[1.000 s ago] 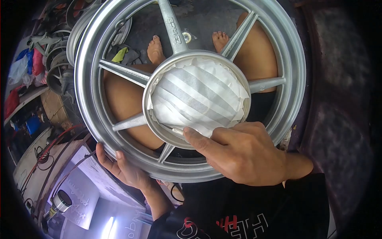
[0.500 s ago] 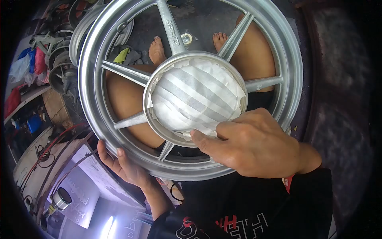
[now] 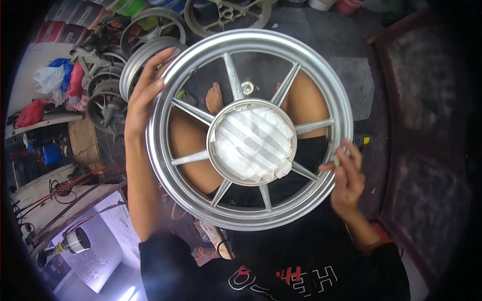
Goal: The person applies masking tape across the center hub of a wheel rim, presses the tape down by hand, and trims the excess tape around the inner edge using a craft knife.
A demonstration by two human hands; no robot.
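A silver motorcycle wheel rim lies over the person's lap, its spokes running to a round hub. Pale masking tape covers the hub's face in overlapping strips, with ragged edges along the hub's ring. My left hand grips the wheel's outer edge at the upper left, fingers wrapped over it. At the right edge of the wheel, my right hand has its fingers bent together near the rim. Something small and pale shows between thumb and fingers, too small to name.
More wheels are stacked at the upper left, near plastic bags on a shelf. A tape roll lies on the floor by the bare feet. A lamp stands at lower left. Dark panels stand on the right.
My left hand has gone from the wheel's lower left edge to its upper left. My right hand has left the taped hub for the right rim. The wheel appears farther from the camera.
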